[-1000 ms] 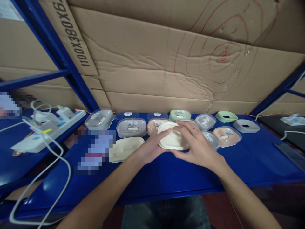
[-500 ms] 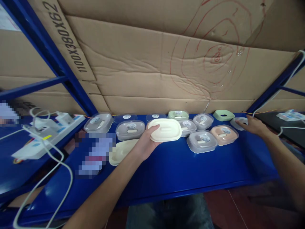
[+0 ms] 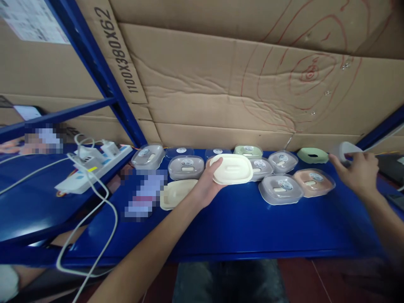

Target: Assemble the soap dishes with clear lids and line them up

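My left hand (image 3: 206, 185) is closed on a cream oval plastic dish (image 3: 234, 169), thumb on top, held above the blue table. A second cream oval dish (image 3: 176, 194) lies on the table behind my left forearm. At the right, my right hand (image 3: 361, 172) grips a pale grey rounded plastic piece (image 3: 347, 148), blurred and raised off the table. Beside it lies a green oval plastic piece (image 3: 312, 155) with a dark slot. Close by are a peach box (image 3: 315, 183) and a grey box (image 3: 280, 189), both under clear covers with round labels.
Several more clear-covered boxes, such as a grey one (image 3: 186, 167) and a green one (image 3: 248, 151), line the back of the blue table (image 3: 249, 227). A white power strip (image 3: 94, 170) with loose cables stands left, near a blurred-out patch. Cardboard (image 3: 202, 75) walls the back.
My right hand has taken hold of the pale grey piece and lifted it off the table. My left hand still holds the cream dish. The view has swung left.
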`<state>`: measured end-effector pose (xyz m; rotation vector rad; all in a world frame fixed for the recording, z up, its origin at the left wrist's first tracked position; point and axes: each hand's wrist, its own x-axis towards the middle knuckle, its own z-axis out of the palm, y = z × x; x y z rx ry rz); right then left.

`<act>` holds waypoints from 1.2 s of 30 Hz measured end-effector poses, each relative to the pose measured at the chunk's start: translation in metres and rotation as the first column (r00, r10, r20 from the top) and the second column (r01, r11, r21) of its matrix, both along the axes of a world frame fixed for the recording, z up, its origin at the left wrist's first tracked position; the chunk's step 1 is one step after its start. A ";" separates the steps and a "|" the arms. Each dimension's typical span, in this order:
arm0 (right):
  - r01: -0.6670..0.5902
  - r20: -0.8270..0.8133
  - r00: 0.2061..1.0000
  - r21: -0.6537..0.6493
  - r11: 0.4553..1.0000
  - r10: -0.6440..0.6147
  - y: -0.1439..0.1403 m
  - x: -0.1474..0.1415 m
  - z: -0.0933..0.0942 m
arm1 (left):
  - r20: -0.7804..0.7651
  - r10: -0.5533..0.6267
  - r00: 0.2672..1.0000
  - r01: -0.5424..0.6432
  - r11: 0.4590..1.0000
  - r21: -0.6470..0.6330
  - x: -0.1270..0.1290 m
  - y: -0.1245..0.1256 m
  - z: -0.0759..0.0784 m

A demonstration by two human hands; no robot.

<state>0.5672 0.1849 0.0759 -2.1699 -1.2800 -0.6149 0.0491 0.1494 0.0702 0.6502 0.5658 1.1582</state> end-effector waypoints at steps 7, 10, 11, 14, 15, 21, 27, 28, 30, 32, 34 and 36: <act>-0.744 0.297 0.668 0.281 0.606 0.683 -0.042 -0.252 0.038 | 0.067 -0.098 0.993 0.096 0.995 0.035 0.002 -0.001 0.016; -0.850 0.283 0.526 0.213 0.482 0.802 -0.060 -0.327 0.030 | 0.115 -0.089 0.989 0.081 0.994 0.074 -0.001 -0.004 0.020; -0.865 0.263 0.500 0.190 0.464 0.825 -0.062 -0.342 0.026 | 0.122 -0.086 0.989 0.075 0.993 0.089 -0.001 -0.006 0.020; -0.881 0.215 0.473 0.144 0.451 0.855 -0.064 -0.361 0.010 | 0.104 -0.066 0.992 0.053 0.991 0.126 -0.001 -0.010 0.017; -0.881 0.205 0.472 0.144 0.451 0.857 -0.065 -0.362 0.006 | 0.092 -0.043 0.995 0.031 0.991 0.133 0.000 -0.011 0.015; -0.925 0.181 0.379 0.052 0.376 0.908 -0.075 -0.359 -0.005 | 0.002 0.094 0.996 -0.094 0.991 0.092 0.003 -0.013 0.009; -0.951 0.163 0.285 -0.070 0.300 0.944 -0.072 -0.357 -0.014 | 0.032 0.110 0.993 -0.113 0.985 0.131 -0.001 -0.007 0.010; -0.951 0.172 0.287 -0.064 0.302 0.942 -0.072 -0.358 -0.016 | 0.028 0.118 0.993 -0.120 0.985 0.120 -0.001 -0.006 0.010; -0.956 0.179 0.283 -0.025 0.292 0.942 -0.072 -0.361 -0.018 | 0.013 0.153 0.988 -0.153 0.984 0.095 -0.001 -0.005 0.009; -0.969 0.151 0.248 0.036 0.245 0.957 -0.074 -0.363 -0.018 | 0.008 0.216 0.976 -0.215 0.973 0.087 -0.001 -0.004 0.009; -0.976 0.093 0.204 0.101 0.194 0.975 -0.077 -0.363 -0.015 | 0.011 0.307 0.952 -0.307 0.947 0.099 -0.003 -0.001 0.011; -0.967 0.046 0.201 0.169 0.191 0.979 -0.076 -0.358 -0.007 | 0.018 0.407 0.913 -0.406 0.906 0.116 -0.008 0.003 0.014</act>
